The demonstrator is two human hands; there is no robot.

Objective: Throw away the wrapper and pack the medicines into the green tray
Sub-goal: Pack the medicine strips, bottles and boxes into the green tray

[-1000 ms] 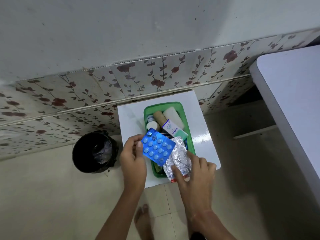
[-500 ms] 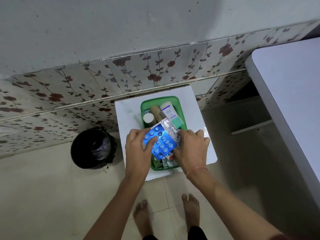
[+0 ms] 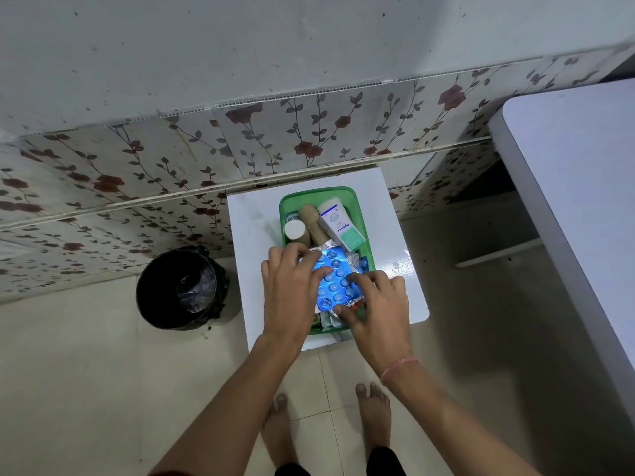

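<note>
The green tray (image 3: 357, 207) sits on a small white table (image 3: 252, 228). At its far end lie a white box (image 3: 340, 223), a tan roll (image 3: 314, 225) and a white-capped bottle (image 3: 294, 230). A blue blister pack (image 3: 335, 281) lies flat on top of silver foil strips (image 3: 354, 302) in the near half of the tray. My left hand (image 3: 288, 293) rests its fingers on the pack's left side. My right hand (image 3: 374, 304) presses fingers on its right and near edge. Both hands cover the tray's near rim.
A black bin (image 3: 178, 286) with a dark liner stands on the floor left of the small table. A large white tabletop (image 3: 577, 187) fills the right side. A flowered tiled wall rises behind. My bare feet stand on the tiled floor below.
The blue blister pack, held up in my left hand a second ago, now lies flat in the tray over the foil strips, with both hands pressing on it.
</note>
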